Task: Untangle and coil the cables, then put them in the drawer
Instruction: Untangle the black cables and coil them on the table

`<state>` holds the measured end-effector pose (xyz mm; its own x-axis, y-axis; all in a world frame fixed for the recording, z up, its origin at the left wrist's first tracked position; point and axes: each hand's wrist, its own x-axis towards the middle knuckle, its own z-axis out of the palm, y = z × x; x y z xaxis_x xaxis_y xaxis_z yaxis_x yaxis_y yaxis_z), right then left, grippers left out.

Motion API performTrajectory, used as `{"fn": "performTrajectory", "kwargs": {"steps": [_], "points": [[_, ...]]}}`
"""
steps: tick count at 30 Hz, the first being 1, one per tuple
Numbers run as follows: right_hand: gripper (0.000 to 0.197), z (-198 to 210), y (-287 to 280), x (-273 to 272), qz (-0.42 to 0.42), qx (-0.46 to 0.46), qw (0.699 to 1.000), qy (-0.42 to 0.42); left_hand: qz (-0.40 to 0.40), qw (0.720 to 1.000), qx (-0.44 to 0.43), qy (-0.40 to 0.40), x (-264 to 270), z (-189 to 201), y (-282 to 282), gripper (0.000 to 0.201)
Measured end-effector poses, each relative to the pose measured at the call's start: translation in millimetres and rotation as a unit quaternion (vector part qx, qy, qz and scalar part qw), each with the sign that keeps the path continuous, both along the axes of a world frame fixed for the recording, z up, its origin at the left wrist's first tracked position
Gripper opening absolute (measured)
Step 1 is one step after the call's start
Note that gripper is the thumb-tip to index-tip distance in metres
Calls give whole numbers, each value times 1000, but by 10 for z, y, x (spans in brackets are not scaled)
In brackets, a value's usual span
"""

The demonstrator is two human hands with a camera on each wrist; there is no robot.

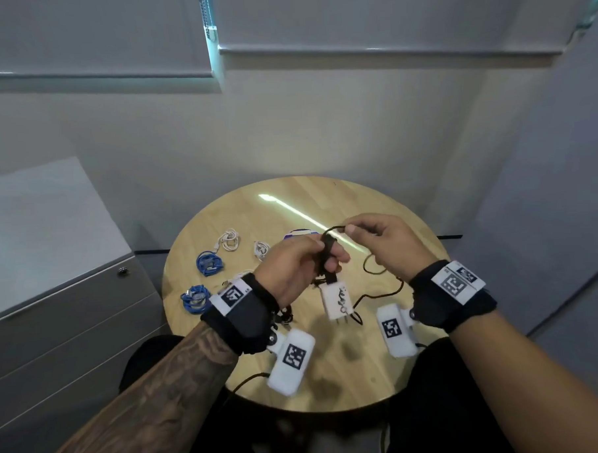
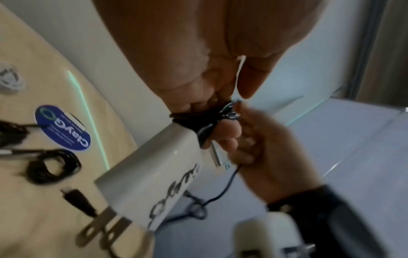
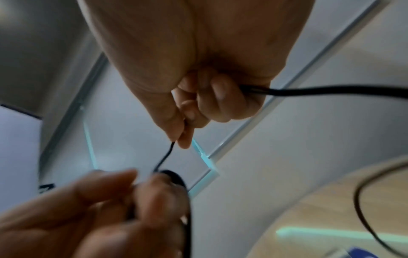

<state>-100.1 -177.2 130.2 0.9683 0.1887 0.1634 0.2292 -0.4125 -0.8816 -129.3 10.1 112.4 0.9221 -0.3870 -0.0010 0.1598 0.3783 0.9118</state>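
Observation:
Above the round wooden table (image 1: 375, 202), my left hand (image 1: 302, 264) grips a bundle of thin black cable (image 1: 327, 249) wound round its fingers. A white charger plug (image 1: 337, 301) hangs below that hand on the cable. My right hand (image 1: 373, 233) pinches the same black cable (image 3: 165, 155) between thumb and forefinger, just right of the bundle. The loose end (image 1: 379, 293) trails down onto the table. In the left wrist view the charger (image 2: 154, 176) sits under my curled fingers. Two blue coils (image 1: 208, 262) and two white coils (image 1: 229, 239) lie on the table's left side.
A grey drawer cabinet (image 1: 65, 318) with a lock stands left of the table, its drawers closed. A blue round sticker (image 2: 63, 128) is on the tabletop. Another black coiled cable (image 2: 53, 167) lies near my left wrist. A wall and blinds are behind.

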Motion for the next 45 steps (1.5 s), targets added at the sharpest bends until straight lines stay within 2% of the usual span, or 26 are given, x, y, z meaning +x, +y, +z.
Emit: {"fn": "performTrajectory", "kwargs": {"steps": [3, 6, 10, 14, 16, 18, 20, 22, 24, 26, 28, 31, 33, 35, 38, 40, 42, 43, 45], "points": [[20, -224, 40, -109, 32, -46, 997, 49, 34, 994, -106, 19, 97, 66, 95, 27], [23, -375, 154, -275, 96, -96, 987, 85, 134, 977, -163, 35, 237, 41, 162, 28], [29, -354, 212, -383, 146, -114, 979, 87, 238, 959, -147, 43, 331, -125, 162, 23], [18, -304, 196, -460, 182, -42, 967, 175, 286, 950, -124, 29, 309, -150, 64, 24], [17, -269, 198, -476, 201, -73, 961, 176, 310, 946, -93, 6, 293, -159, 25, 25], [20, -230, 203, -490, 206, -128, 960, 141, 332, 943, -3, -31, 304, -204, 47, 25], [20, -192, 182, -482, 168, -157, 971, 61, 302, 939, 143, -77, 300, -253, 116, 25], [16, -107, 124, -440, 121, -133, 984, -1, 212, 940, 247, -103, 228, -283, 164, 26], [10, -10, 35, -371, 92, -118, 988, -26, 106, 936, 313, -122, 110, -311, 162, 31], [15, 47, -48, -304, 77, -145, 985, -45, 25, 919, 362, -152, 14, -338, 138, 29], [22, 49, -92, -268, 80, -156, 983, -49, 14, 909, 379, -172, -18, -320, 152, 28], [23, -21, -127, -243, 73, -159, 981, -83, 57, 937, 308, -154, -20, -142, 191, 29], [19, -59, -157, -195, 35, -158, 980, -114, 78, 946, 277, -153, 16, -59, 238, 32], [18, -83, -180, -128, -21, -112, 987, -117, 89, 949, 259, -156, 62, -38, 309, 34], [20, -122, -258, 6, -61, 33, 998, 0, 142, 958, 214, -126, 142, 4, 473, 34], [23, -177, -414, 109, -119, 53, 990, 49, 210, 967, 127, -65, 210, 48, 660, 36], [23, -246, -621, 202, -189, 10, 980, 59, 260, 965, 18, 2, 290, 81, 891, 43], [23, -282, -708, 224, -206, -40, 976, 58, 277, 961, -15, 23, 324, 74, 992, 43], [24, -387, -794, 246, -187, -147, 969, 69, 294, 954, -42, 46, 348, 72, 1087, 37]]}}
